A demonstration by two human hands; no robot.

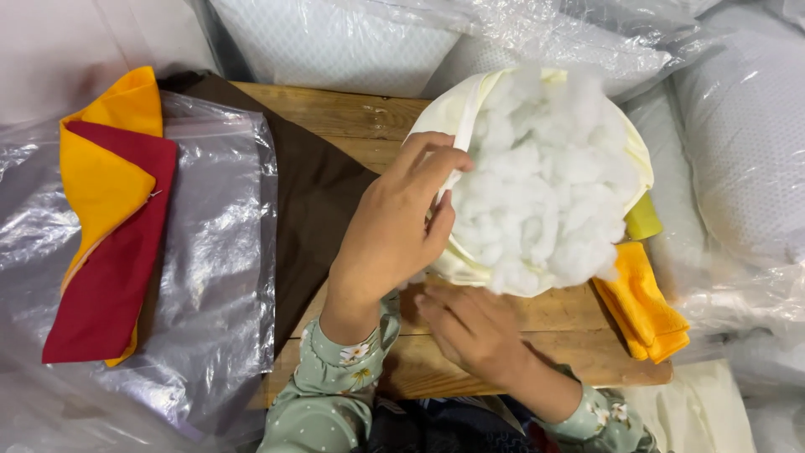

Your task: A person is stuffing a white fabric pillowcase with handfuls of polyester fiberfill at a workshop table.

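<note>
Left hand [390, 231] was pinching the near-left rim of the cream fabric cover [457, 117], thumb and fingers closed on the cloth edge, holding its mouth open. Cover sat at the desk's [352, 117] far right area, packed with white fibre stuffing [545, 184]. Stuffing lay directly right of the left grip, touching the fingertips; the opening faced up toward the camera, mound running roughly far-to-near.

Right hand [474, 331] was at the near edge of the desk, just below the cover's lower rim, fingers curled loosely, tips touching or nearly touching the cloth; couldn't tell whether it held anything. Left hand was the one nearer the stuffing.

Around it: folded orange cloth [641, 306] at the desk's right edge, a yellow-green piece [643, 218] just above it, brown cloth [314, 193] over the left side, red-and-orange fabric [109, 218] on clear plastic bag [214, 252] further left. Bagged white pillows [738, 143] beyond the far and right edges.
</note>
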